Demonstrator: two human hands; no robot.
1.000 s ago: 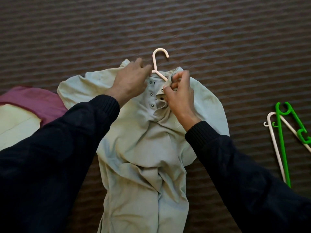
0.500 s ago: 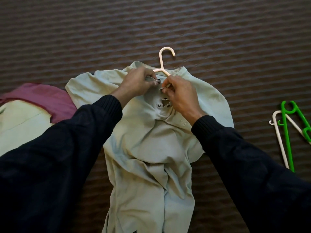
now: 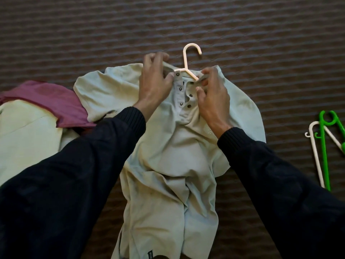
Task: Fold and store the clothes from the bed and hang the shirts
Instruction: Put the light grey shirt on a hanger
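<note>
The left hand [image 3: 155, 82], just left of centre in the upper half of the frame, curls its fingers round the left side of the collar, the thumb pressing cloth beside the top snap. The right hand [image 3: 212, 96], just right of centre, pinches the other side of the collar between thumb and fingers, close to where the hanger arm disappears under the fabric. Both sleeves are dark and reach in from the lower corners.

Between the hands lies the open placket of the pale green shirt [image 3: 168, 161], its snaps undone. The shirt is spread face up on the brown striped bed cover [image 3: 74, 34], body running down to the lower edge of the frame, rumpled at the middle. The pink hanger [image 3: 186, 60] sits inside the neck, hook sticking out above the collar toward the top centre.

The step in hand looks like settling the collar on the hanger. To do it well, each shoulder seam should ride evenly over a hanger arm, the collar pulled snug round the hook's stem, and the top snap probably closed so the shirt cannot slide off when lifted.

At the left edge lie a maroon garment [image 3: 56, 101] and a pale cloth [image 3: 24, 139] below it, both waiting. At the right edge, well apart, rest a green hanger [image 3: 324, 152] and a white hanger [image 3: 317, 157], touching each other.
</note>
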